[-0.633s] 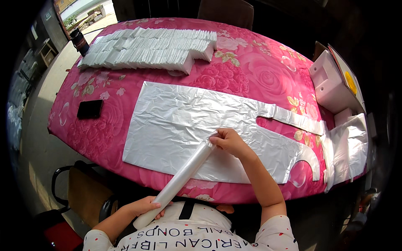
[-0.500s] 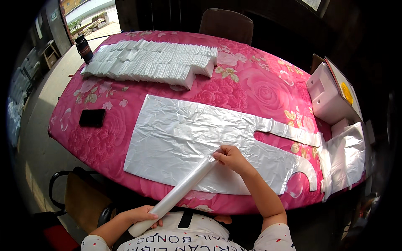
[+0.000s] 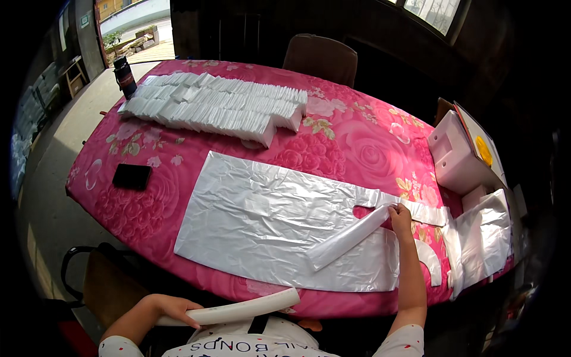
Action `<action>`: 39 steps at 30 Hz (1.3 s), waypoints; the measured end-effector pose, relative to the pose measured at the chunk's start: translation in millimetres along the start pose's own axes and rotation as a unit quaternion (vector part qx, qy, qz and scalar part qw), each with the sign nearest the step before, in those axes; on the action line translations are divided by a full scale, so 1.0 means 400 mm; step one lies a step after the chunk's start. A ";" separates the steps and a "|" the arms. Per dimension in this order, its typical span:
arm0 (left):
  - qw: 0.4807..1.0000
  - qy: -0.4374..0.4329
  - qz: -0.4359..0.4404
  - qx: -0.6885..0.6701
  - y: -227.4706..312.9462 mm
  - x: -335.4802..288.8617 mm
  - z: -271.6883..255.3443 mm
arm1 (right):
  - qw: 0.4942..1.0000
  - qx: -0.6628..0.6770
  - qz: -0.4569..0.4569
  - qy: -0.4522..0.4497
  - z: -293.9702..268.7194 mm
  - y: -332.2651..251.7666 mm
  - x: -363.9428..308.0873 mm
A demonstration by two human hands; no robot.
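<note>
A white tube (image 3: 253,307) is gripped near its left part by my left hand (image 3: 174,307), low in front of my body. My right hand (image 3: 401,216) pinches the upper right end of a flat, folded strip of white plastic film (image 3: 351,239). That strip slants over a large, creased sheet of white plastic film (image 3: 250,208) spread on the table. The sheet's right end has cut-outs and strap-like bands, like an apron. The tube and the folded strip are apart.
Rows of folded white packets (image 3: 220,110) stand at the back left of the pink floral tablecloth (image 3: 369,149), beside a dark bottle (image 3: 124,77). A black phone-like slab (image 3: 131,177) lies left. At right are a white foam box (image 3: 455,154) and more film (image 3: 485,238).
The folded film strip has come off the tube, and my right hand has carried it to the right over the sheet. My left hand has kept the tube, now tilted flatter.
</note>
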State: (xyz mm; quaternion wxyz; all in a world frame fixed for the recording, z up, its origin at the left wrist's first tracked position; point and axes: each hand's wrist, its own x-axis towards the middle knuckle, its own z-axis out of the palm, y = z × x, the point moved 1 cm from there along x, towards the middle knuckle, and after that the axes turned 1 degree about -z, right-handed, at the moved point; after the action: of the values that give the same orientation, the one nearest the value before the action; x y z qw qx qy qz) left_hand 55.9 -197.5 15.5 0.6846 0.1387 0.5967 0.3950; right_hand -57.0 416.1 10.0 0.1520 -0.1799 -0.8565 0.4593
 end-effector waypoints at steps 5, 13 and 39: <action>0.964 0.092 0.065 0.240 0.225 0.031 -0.072 | 0.995 0.068 -0.001 -0.068 0.101 -0.078 -0.037; 0.654 0.376 0.367 0.545 0.434 0.231 -0.104 | 0.978 0.017 -0.040 -0.202 0.310 -0.220 -0.024; 0.681 0.347 0.251 0.595 0.276 0.382 0.152 | 0.919 -0.259 -0.284 -0.091 0.178 -0.218 -0.352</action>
State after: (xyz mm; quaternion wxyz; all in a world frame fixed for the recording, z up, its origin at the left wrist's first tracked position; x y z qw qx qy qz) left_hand 67.1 -0.9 -4.5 0.0772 0.5138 0.8439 0.1339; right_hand 23.2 256.3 32.0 0.1457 0.0799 -0.9707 0.1734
